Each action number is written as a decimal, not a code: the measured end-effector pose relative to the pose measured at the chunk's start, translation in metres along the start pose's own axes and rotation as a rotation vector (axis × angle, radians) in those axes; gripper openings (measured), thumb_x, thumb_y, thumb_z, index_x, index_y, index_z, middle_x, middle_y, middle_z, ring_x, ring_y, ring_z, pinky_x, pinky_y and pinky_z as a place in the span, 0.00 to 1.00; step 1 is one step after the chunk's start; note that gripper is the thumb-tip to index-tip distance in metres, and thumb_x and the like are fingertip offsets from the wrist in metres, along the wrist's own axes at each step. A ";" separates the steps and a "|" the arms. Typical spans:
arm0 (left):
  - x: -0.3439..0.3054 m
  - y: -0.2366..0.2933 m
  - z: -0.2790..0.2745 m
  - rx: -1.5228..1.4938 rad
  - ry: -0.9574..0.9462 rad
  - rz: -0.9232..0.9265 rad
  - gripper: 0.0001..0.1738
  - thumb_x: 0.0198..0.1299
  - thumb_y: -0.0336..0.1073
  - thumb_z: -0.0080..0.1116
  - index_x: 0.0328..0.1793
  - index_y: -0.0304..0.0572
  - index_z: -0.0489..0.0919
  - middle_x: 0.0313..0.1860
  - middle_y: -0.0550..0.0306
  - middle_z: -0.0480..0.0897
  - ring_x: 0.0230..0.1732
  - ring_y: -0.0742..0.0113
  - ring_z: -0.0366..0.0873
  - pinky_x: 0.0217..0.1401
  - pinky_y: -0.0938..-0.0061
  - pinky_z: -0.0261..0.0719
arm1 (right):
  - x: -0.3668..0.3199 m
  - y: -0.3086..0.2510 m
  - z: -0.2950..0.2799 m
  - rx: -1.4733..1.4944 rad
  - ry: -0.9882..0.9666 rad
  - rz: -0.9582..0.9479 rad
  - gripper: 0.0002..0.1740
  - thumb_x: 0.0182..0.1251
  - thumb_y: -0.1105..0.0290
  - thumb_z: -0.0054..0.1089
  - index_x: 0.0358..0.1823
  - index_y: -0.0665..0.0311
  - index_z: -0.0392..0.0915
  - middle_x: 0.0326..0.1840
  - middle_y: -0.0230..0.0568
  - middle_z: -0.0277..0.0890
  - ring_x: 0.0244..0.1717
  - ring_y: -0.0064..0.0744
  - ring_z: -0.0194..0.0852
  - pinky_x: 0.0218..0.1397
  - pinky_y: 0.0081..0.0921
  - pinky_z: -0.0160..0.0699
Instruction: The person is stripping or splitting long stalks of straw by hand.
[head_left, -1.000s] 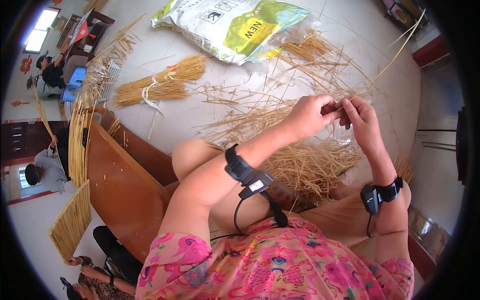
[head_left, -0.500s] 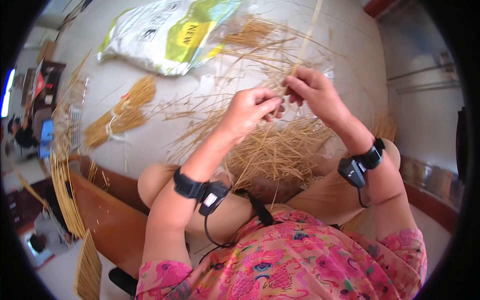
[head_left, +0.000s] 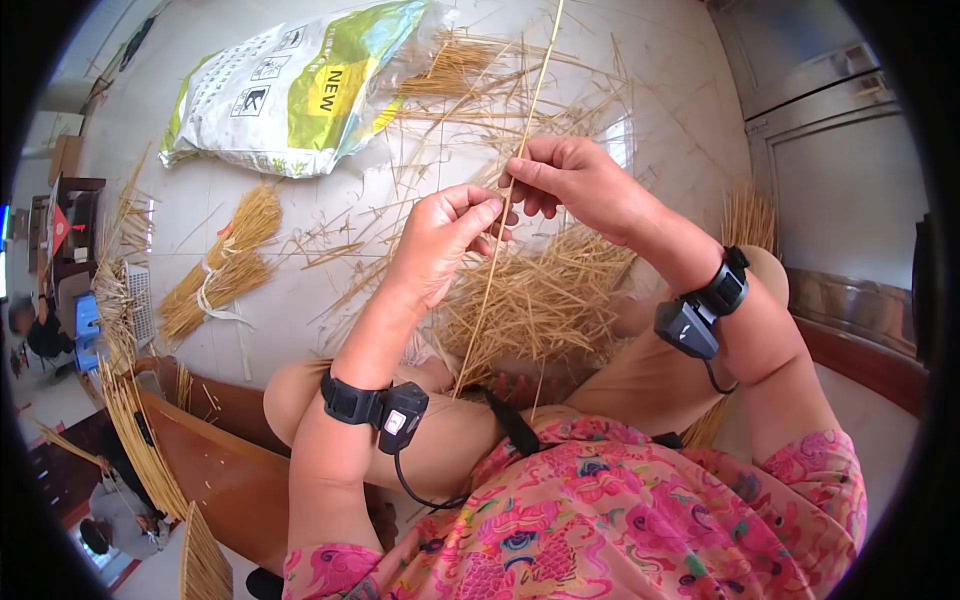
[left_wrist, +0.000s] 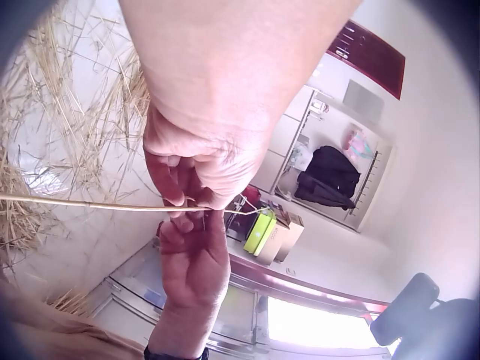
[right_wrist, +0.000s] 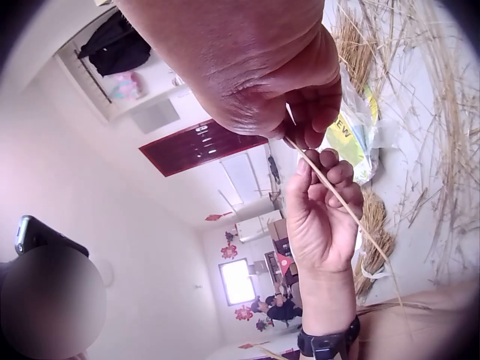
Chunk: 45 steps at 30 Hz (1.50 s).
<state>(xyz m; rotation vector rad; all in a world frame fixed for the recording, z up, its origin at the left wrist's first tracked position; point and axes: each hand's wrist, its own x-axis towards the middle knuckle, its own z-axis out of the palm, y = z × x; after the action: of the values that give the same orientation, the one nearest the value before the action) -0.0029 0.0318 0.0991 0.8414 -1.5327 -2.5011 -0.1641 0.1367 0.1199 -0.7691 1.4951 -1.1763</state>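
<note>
One long pale straw stalk [head_left: 503,205] runs almost upright from the top of the head view down to my lap. My left hand [head_left: 495,215] pinches it between thumb and curled fingers. Just above and to the right, my right hand [head_left: 520,175] pinches the same stalk with its fingertips. The two hands nearly touch. In the left wrist view the stalk [left_wrist: 90,204] crosses sideways under my left hand [left_wrist: 196,204], with the right hand [left_wrist: 191,259] behind. In the right wrist view my right hand [right_wrist: 294,133] nips the stalk [right_wrist: 337,199] above the left hand [right_wrist: 321,214].
A heap of loose straw [head_left: 545,300] lies on my knees and the floor. A tied straw bundle [head_left: 225,265] lies to the left, and a white and green sack [head_left: 300,85] beyond it. A brown bench [head_left: 230,450] stands at lower left, a steel cabinet [head_left: 850,180] at right.
The stalk has swung from slanting up to the right to almost upright. Both hands kept hold of it and shifted left in the head view as the head turned.
</note>
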 end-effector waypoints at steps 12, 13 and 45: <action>0.001 0.001 -0.001 0.064 -0.026 -0.020 0.08 0.61 0.33 0.57 0.40 0.35 0.78 0.33 0.56 0.82 0.25 0.79 0.75 0.27 0.87 0.71 | 0.001 -0.002 0.008 -0.145 0.057 -0.088 0.14 0.68 0.65 0.56 0.27 0.66 0.77 0.19 0.31 0.75 0.21 0.16 0.72 0.25 0.16 0.68; 0.001 0.001 0.000 0.060 -0.021 -0.022 0.08 0.61 0.33 0.57 0.40 0.35 0.78 0.33 0.56 0.82 0.26 0.78 0.76 0.28 0.86 0.72 | 0.001 -0.003 0.009 -0.148 0.062 -0.091 0.14 0.68 0.66 0.56 0.26 0.67 0.77 0.19 0.32 0.75 0.22 0.16 0.73 0.25 0.17 0.69; 0.007 -0.007 -0.016 -0.226 0.404 0.038 0.05 0.67 0.31 0.45 0.43 0.38 0.70 0.35 0.49 0.79 0.24 0.79 0.67 0.24 0.88 0.65 | 0.004 -0.011 -0.011 -0.055 0.323 -0.282 0.13 0.74 0.66 0.45 0.33 0.67 0.72 0.24 0.33 0.75 0.23 0.17 0.75 0.23 0.15 0.70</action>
<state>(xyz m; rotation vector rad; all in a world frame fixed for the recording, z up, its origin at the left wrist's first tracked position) 0.0004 0.0199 0.0852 1.1735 -1.1036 -2.2391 -0.1768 0.1328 0.1291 -0.8791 1.7276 -1.5322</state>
